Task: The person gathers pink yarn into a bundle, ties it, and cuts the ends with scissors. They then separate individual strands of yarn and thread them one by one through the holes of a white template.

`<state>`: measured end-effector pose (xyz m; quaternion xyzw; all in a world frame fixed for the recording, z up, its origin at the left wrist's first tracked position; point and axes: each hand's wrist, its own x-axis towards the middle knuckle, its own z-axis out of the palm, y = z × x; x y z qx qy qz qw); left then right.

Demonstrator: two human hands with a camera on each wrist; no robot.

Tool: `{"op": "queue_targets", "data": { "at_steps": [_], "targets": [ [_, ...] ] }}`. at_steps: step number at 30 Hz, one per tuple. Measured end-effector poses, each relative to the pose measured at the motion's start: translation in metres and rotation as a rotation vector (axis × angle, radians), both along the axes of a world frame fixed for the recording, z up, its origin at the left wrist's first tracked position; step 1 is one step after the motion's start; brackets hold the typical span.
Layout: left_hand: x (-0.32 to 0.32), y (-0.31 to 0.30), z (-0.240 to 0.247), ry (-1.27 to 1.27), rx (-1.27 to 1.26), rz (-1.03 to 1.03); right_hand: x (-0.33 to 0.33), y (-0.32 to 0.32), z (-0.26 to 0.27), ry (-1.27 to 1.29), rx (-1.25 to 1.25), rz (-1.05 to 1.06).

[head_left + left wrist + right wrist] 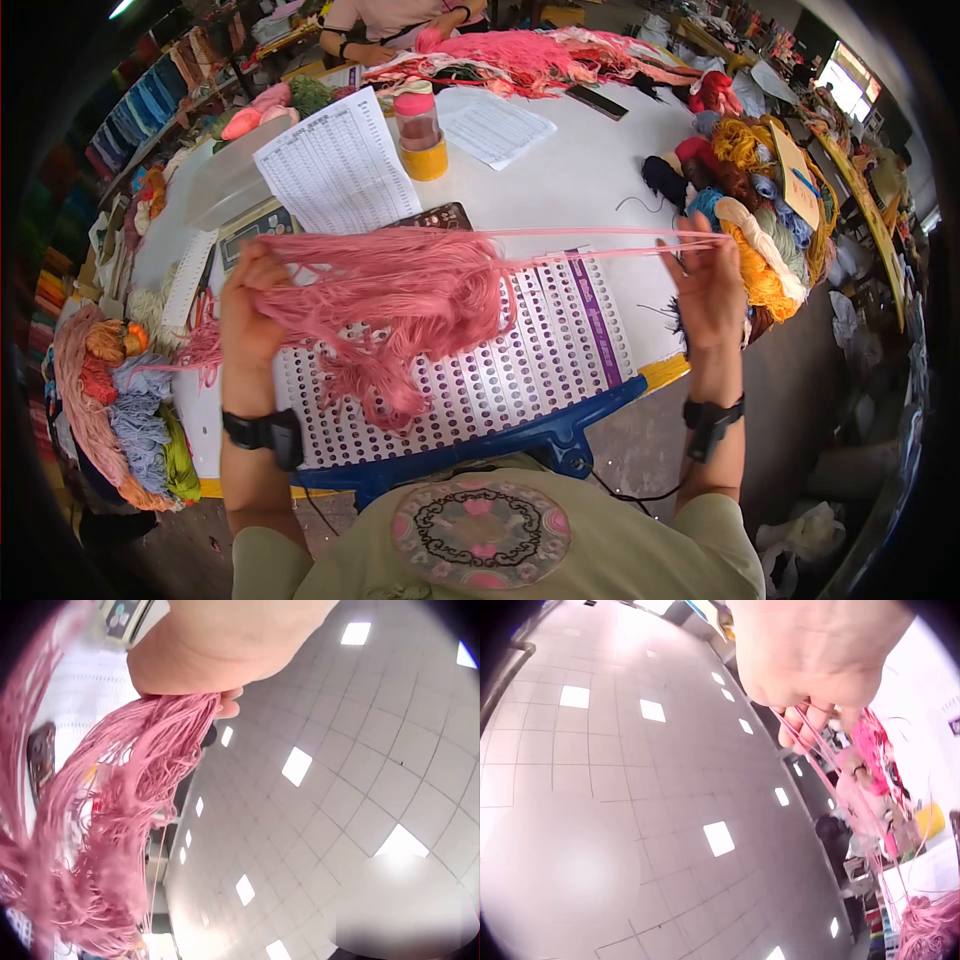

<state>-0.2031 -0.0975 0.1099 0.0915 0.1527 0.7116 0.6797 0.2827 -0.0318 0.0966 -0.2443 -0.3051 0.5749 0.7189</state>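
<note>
My left hand grips a large hank of pink yarn, its fingers curled round the strands. In the left wrist view the bunched yarn hangs from under the palm. Held up at the right, my right hand has its palm in view and its fingers spread. A few pink strands stretch tautly from the hank to these fingers. The right wrist view shows the strands passing across the fingers. Below the hank lies a white board with rows of holes, partly hidden.
Printed sheets, a jar with a pink lid and a phone lie on the white table. Coloured yarn skeins flank it left and right. Across the table, a person sits behind a red-pink yarn pile.
</note>
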Motion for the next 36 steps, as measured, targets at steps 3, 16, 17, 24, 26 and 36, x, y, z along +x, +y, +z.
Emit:
{"op": "queue_targets", "data": {
  "at_steps": [3,16,17,24,26,36],
  "targets": [
    [-0.083,-0.009,-0.014,0.186,-0.065,0.176,0.089,0.006,-0.018,0.08,-0.021,0.024],
    [0.057,0.037,0.008,0.008,0.188,-0.193,0.095,0.058,-0.015,-1.449,0.093,-0.056],
    [0.088,0.055,-0.004,0.085,0.094,-0.308,0.038,0.051,-0.012,-1.195,-0.084,0.17],
    [0.233,0.138,-0.091,1.069,-0.212,-0.606,-0.044,0.091,-0.113,-1.474,0.086,0.334],
    [0.24,0.155,-0.117,1.316,-0.184,-0.714,-0.044,0.089,-0.11,-1.438,0.092,0.341],
    [0.256,0.156,-0.113,0.991,-0.184,-0.699,-0.043,0.09,-0.095,-1.323,-0.072,0.473]
  ]
}}
